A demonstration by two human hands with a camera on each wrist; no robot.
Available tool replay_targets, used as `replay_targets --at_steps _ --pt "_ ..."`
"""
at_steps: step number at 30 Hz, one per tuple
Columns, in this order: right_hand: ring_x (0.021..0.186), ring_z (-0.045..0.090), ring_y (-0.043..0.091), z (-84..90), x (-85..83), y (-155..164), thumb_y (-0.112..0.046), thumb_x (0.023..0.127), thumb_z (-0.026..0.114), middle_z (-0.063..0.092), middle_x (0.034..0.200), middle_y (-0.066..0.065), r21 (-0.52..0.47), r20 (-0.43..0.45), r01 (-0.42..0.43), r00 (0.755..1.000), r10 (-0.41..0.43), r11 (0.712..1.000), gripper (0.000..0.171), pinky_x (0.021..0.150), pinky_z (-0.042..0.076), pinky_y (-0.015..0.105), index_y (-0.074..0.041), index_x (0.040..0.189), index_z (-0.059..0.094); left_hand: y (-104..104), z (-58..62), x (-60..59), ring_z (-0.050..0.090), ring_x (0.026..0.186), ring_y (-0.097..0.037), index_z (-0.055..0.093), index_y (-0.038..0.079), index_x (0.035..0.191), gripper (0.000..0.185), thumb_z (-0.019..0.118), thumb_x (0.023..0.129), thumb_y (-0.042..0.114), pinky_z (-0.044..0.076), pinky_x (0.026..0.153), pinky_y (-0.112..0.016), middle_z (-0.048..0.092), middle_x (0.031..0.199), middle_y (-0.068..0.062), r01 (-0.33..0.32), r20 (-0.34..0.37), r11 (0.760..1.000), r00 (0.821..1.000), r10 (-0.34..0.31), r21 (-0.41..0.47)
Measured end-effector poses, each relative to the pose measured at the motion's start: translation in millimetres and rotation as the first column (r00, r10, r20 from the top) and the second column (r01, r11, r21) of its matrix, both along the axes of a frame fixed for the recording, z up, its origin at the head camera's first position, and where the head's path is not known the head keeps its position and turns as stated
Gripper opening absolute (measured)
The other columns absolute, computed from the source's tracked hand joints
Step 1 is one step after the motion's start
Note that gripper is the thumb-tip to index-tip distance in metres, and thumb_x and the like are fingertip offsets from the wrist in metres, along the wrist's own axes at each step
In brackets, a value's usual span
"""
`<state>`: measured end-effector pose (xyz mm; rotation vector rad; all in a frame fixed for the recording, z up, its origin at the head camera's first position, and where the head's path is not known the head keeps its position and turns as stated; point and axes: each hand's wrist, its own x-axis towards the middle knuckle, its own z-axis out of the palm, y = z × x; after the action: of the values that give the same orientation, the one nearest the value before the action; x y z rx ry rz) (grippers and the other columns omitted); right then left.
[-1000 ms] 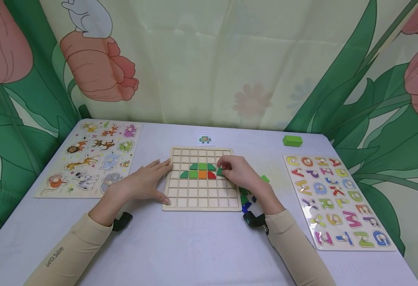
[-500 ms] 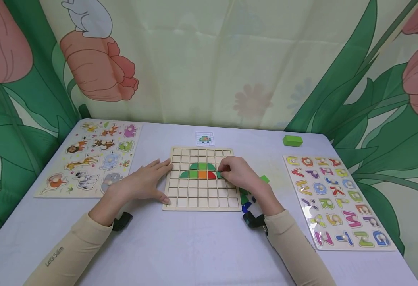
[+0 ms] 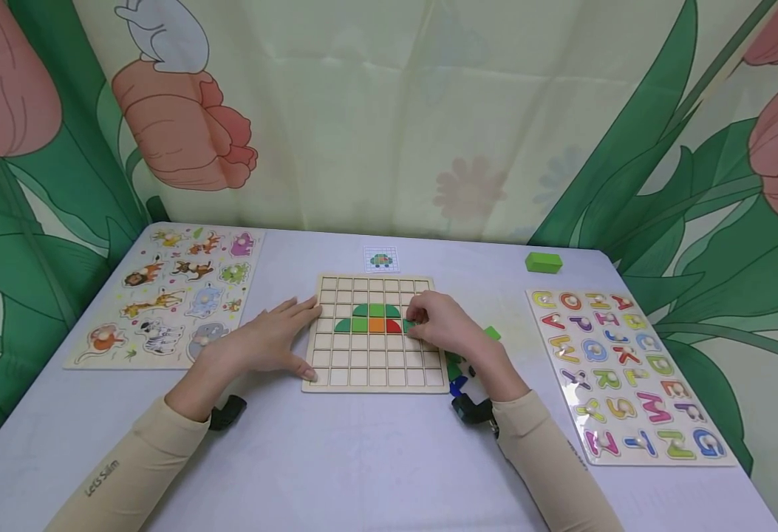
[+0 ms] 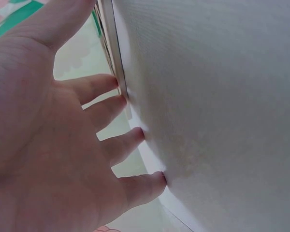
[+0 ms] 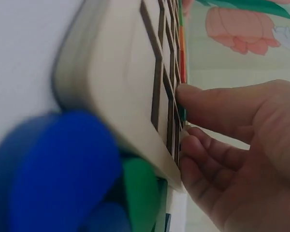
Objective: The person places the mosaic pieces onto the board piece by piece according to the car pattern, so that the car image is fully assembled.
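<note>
A wooden grid board (image 3: 375, 366) lies at the table's middle, and the right wrist view shows its edge (image 5: 125, 87) close up. Green, orange and red pieces (image 3: 377, 318) form a dome shape in its upper rows. My right hand (image 3: 438, 321) pinches a small green piece (image 3: 408, 325) at the cell just right of the red one; only a green sliver (image 5: 182, 113) shows between the fingertips. My left hand (image 3: 275, 336) rests flat at the board's left edge, its straight fingers (image 4: 111, 104) touching the rim.
Loose blue and green pieces (image 3: 458, 373) lie by my right wrist, large in the right wrist view (image 5: 58, 174). An animal puzzle (image 3: 169, 292) sits left, an alphabet puzzle (image 3: 628, 369) right. A green block (image 3: 543, 261) and a small picture card (image 3: 382, 259) lie at the back.
My right hand has lowered the green piece from just above the board down onto the cell right of the red piece. The left hand has stayed put.
</note>
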<state>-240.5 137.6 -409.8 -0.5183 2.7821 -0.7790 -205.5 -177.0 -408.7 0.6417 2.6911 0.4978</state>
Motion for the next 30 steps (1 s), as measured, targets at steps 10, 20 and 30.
replay_targets --at_steps 10,20,30 --pt "0.083 0.055 0.018 -1.6 -1.7 4 -0.008 0.087 0.071 0.064 0.089 0.002 -0.025 0.028 -0.008 1.000 0.009 1.000 0.009 0.076 0.049 0.030 -0.012 0.095 0.070 0 -3.4 -2.5 0.014 0.153 -0.044 0.029 0.012 0.157 0.118 0.083 0.065 0.061 0.019 0.114 -0.074 0.018 0.168 -0.009 -0.008 0.000 1.000 1.000 0.008 -0.009" --pt "0.076 0.055 0.018 -0.5 2.0 4 -0.010 0.088 0.071 0.064 0.085 0.003 -0.056 0.045 0.029 0.999 -0.027 0.998 0.004 0.070 0.048 0.029 -0.011 0.091 0.069 0 -4.7 -4.5 0.013 0.153 -0.043 0.028 0.013 0.158 0.119 0.083 0.065 0.061 0.019 0.115 -0.073 0.017 0.168 -0.007 -0.005 0.003 1.000 1.000 0.005 -0.016" --pt "0.082 0.056 0.018 -0.1 7.3 11 -0.011 0.088 0.071 0.064 0.089 0.001 -0.040 0.053 0.023 0.998 -0.021 0.999 0.008 0.074 0.049 0.029 -0.013 0.096 0.071 0 1.0 0.2 0.013 0.153 -0.044 0.028 0.010 0.157 0.117 0.083 0.067 0.059 0.017 0.116 -0.073 0.017 0.168 -0.010 -0.013 0.011 1.000 1.000 0.013 -0.014"
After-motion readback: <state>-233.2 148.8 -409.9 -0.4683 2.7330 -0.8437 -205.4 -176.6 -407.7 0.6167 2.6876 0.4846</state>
